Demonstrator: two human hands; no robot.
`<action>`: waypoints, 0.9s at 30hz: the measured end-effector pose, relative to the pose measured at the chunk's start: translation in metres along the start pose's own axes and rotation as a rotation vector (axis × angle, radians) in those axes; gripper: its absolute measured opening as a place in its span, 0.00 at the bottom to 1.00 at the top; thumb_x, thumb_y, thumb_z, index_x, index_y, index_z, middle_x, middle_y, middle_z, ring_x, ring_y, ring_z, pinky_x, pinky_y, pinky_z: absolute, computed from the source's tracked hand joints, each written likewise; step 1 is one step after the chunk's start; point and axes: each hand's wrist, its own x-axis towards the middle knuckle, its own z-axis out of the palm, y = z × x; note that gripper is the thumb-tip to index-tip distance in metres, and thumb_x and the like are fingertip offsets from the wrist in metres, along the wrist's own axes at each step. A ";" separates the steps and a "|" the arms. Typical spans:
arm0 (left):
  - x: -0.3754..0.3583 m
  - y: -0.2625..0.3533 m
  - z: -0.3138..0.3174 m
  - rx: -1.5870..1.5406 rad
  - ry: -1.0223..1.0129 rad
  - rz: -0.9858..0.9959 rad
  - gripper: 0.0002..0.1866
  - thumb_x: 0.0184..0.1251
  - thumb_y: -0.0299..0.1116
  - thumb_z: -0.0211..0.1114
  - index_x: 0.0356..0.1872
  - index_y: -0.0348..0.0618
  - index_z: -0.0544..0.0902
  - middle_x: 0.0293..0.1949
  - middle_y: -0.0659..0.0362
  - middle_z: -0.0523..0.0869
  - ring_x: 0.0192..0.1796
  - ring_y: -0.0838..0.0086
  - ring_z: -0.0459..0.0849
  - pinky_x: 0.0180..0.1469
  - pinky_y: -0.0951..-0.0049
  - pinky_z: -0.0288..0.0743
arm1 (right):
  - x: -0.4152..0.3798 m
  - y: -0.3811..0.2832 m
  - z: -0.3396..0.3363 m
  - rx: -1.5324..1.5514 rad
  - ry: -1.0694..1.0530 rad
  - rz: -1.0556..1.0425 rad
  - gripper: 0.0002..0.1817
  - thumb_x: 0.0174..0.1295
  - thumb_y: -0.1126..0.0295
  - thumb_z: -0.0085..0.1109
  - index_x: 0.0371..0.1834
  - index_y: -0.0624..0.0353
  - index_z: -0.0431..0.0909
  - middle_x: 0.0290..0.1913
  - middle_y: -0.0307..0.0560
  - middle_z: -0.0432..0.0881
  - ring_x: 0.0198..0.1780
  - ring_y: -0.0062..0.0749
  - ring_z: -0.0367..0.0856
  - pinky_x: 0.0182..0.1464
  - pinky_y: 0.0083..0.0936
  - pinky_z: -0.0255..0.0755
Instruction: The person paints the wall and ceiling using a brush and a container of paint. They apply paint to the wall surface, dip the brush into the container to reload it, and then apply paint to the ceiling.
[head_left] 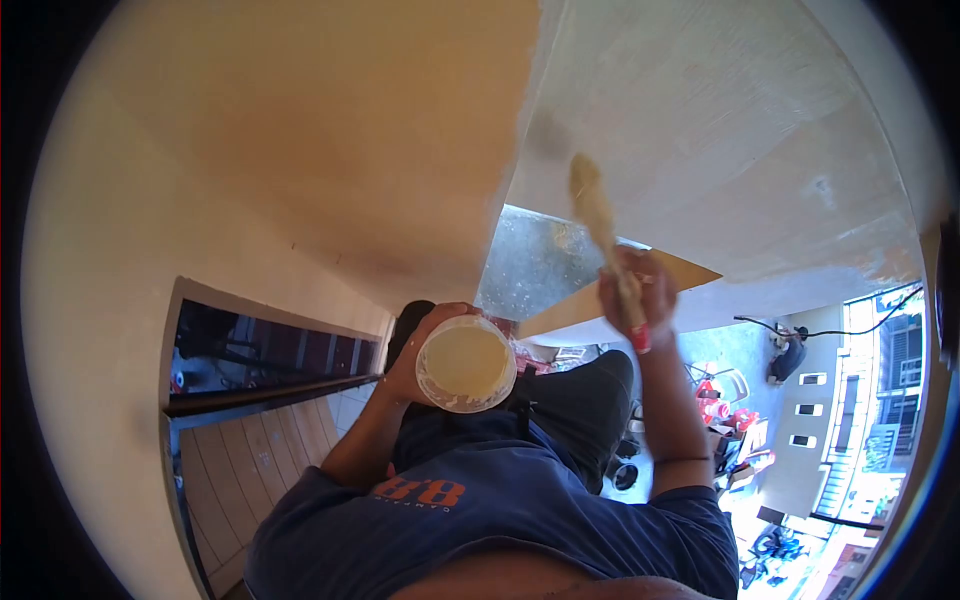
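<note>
My left hand [425, 350] is wrapped round the side of a clear plastic tub [449, 403], held in front of my belly. Pale yellow paint [466, 362] fills much of it, and smears mark the rim. Out to the right, my right hand [640, 295] grips a paintbrush [597, 212] by its handle, slightly blurred. Its paint-coated bristles point up toward a pale wall [700, 110], and the handle's red end sticks out below the fingers. To the left, a wall in a warmer yellow [340, 120] meets the pale one along an uneven edge.
At lower left, a dark rail [270, 396] crosses an opening above brown planks [255, 455]. Far below on the right are cluttered red items [715, 405], a crouching person [788, 355] and a parked motorbike [775, 550]. A black cable [830, 330] hangs at the right.
</note>
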 end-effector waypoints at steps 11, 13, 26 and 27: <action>0.008 0.026 0.018 -0.089 -0.006 0.109 0.59 0.25 0.41 0.86 0.66 0.44 0.63 0.63 0.51 0.68 0.67 0.62 0.67 0.67 0.61 0.62 | 0.114 -0.005 -0.037 -0.251 -0.097 -0.535 0.17 0.48 0.71 0.69 0.44 0.57 0.84 0.39 0.48 0.79 0.41 0.40 0.84 0.42 0.34 0.84; 0.007 0.025 0.016 -0.074 -0.008 0.097 0.59 0.25 0.41 0.86 0.67 0.44 0.62 0.63 0.51 0.68 0.67 0.62 0.67 0.67 0.61 0.62 | 0.113 -0.004 -0.027 -0.283 -0.241 -0.491 0.18 0.49 0.71 0.63 0.46 0.58 0.83 0.45 0.49 0.80 0.46 0.40 0.83 0.46 0.32 0.82; 0.001 0.028 0.014 0.037 0.068 0.092 0.59 0.25 0.40 0.85 0.67 0.41 0.62 0.62 0.51 0.68 0.65 0.62 0.69 0.65 0.63 0.63 | -0.005 0.009 0.056 -0.019 -0.581 -0.411 0.18 0.46 0.68 0.61 0.43 0.59 0.79 0.39 0.43 0.77 0.44 0.34 0.79 0.44 0.29 0.76; 0.002 0.028 0.015 0.065 0.066 0.099 0.59 0.25 0.40 0.85 0.66 0.41 0.62 0.62 0.51 0.68 0.65 0.62 0.69 0.65 0.62 0.64 | -0.003 0.013 0.055 -0.004 -0.609 -0.411 0.18 0.47 0.68 0.61 0.43 0.58 0.79 0.39 0.43 0.77 0.44 0.35 0.79 0.46 0.30 0.76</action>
